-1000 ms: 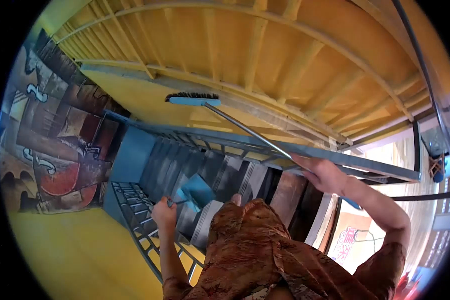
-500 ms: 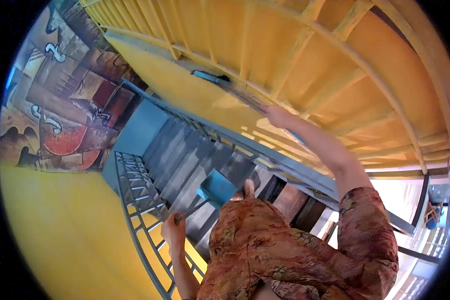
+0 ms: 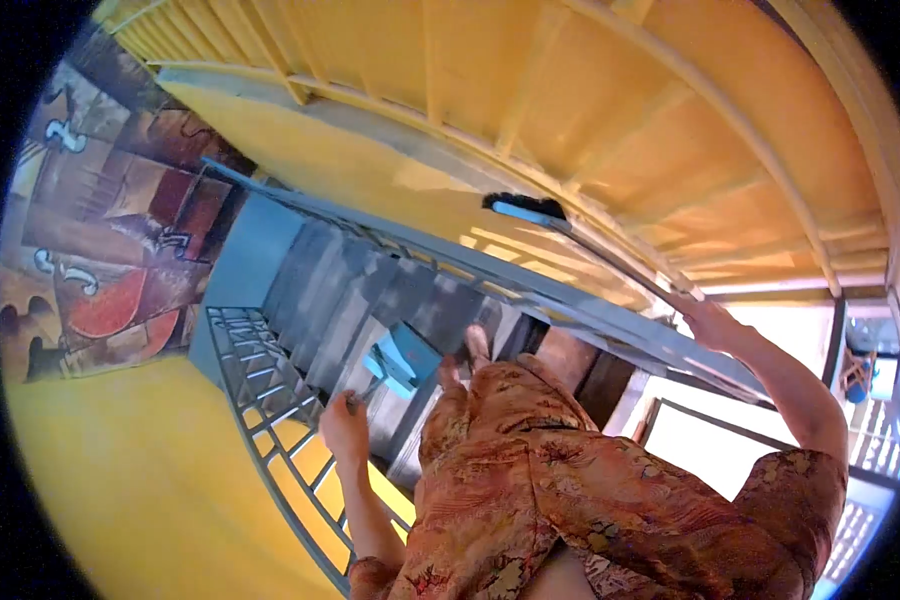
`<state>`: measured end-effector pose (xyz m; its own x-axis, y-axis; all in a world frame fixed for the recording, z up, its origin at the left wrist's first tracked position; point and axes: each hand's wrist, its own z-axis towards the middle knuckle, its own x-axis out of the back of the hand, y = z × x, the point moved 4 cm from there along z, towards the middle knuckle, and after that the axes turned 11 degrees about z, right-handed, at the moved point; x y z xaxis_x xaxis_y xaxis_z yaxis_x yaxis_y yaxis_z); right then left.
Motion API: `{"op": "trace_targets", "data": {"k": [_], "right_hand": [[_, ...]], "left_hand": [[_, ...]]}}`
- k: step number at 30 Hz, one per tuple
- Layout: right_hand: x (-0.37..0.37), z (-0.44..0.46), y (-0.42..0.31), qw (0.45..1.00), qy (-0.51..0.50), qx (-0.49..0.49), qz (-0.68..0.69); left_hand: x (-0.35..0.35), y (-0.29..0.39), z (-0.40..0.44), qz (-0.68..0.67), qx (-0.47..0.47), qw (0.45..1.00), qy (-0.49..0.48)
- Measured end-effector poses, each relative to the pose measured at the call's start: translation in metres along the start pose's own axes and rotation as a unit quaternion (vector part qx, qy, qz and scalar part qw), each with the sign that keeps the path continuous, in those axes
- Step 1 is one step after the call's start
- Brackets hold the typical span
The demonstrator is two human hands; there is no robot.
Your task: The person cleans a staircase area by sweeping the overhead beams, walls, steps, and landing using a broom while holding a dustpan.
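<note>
My right hand (image 3: 712,325), arm stretched out to the right, is closed round the long handle of a broom (image 3: 530,213). The broom has a blue head with black bristles, which lies along the ledge below the yellow railing. Lower down, my left hand (image 3: 344,432) is closed in a fist beside the grey stair railing. It grips the handle of a light-blue long-handled dustpan (image 3: 405,358). That dustpan hangs or rests over the grey steps near my bare feet (image 3: 478,345); I cannot tell whether it touches them.
Grey stairs (image 3: 315,275) run down between a grey railing (image 3: 260,435) on the left and a blue-grey banister (image 3: 390,225). Yellow railings (image 3: 670,60) curve along the upper right. A painted mural (image 3: 120,230) covers the far-left wall. Bright light comes in at the lower right.
My right hand and the broom have moved right and down, drawing the broom head along the ledge towards me. The dustpan has turned and shifted slightly left. My view has shifted too.
</note>
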<state>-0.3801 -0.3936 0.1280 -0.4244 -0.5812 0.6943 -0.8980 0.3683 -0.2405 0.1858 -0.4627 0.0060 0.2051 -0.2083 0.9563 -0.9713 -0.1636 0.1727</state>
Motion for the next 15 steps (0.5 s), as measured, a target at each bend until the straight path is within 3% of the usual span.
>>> {"op": "trace_targets", "data": {"k": [2,6,12,15], "right_hand": [[-0.004,-0.029,0.014,0.995,-0.035,-0.08,-0.043],[0.007,-0.072,0.029,0.999,0.048,0.01,0.01],[0.026,-0.083,-0.028,0.993,0.067,-0.032,0.092],[0.021,-0.027,-0.044,0.981,0.114,0.136,0.075]], "left_hand": [[-0.006,-0.003,0.002,-0.003,0.028,1.0,-0.013],[-0.006,0.002,0.001,0.031,-0.01,0.999,-0.005],[-0.003,0.005,0.0,0.025,-0.019,0.999,-0.018],[-0.006,0.014,0.0,0.026,-0.044,0.999,0.001]]}}
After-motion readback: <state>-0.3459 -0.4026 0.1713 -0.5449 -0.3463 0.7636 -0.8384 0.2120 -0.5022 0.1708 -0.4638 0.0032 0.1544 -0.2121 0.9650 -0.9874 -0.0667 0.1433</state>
